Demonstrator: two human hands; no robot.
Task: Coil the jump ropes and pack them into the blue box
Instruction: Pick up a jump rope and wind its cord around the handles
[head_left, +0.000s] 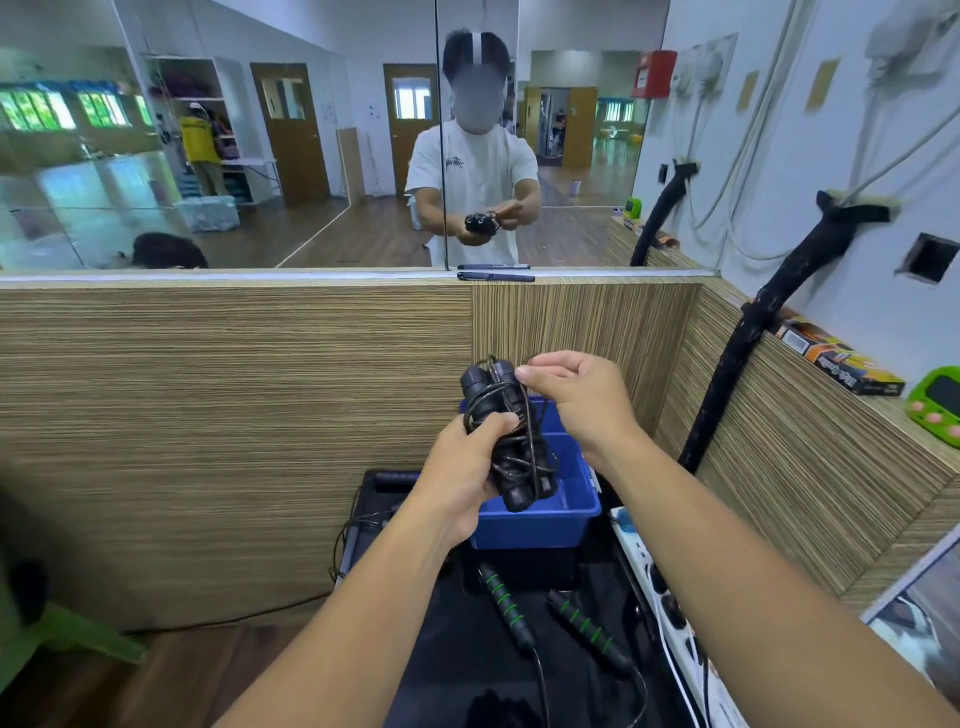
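My left hand (465, 467) grips a black jump rope (501, 439), its two handles side by side with thin cord wound round them, held above the blue box (540, 519). My right hand (576, 397) pinches the cord near the top of the handles. The blue box sits on a dark surface below the bundle. A second jump rope with green-striped black handles (506, 605) lies loose in front of the box, its cord trailing toward me.
A wood-grain partition (234, 415) stands behind the box and along the right. A white power strip (660, 587) lies to the right of the box. A mirror above reflects a person. A green timer (935, 410) and an orange box (831, 358) sit on the right ledge.
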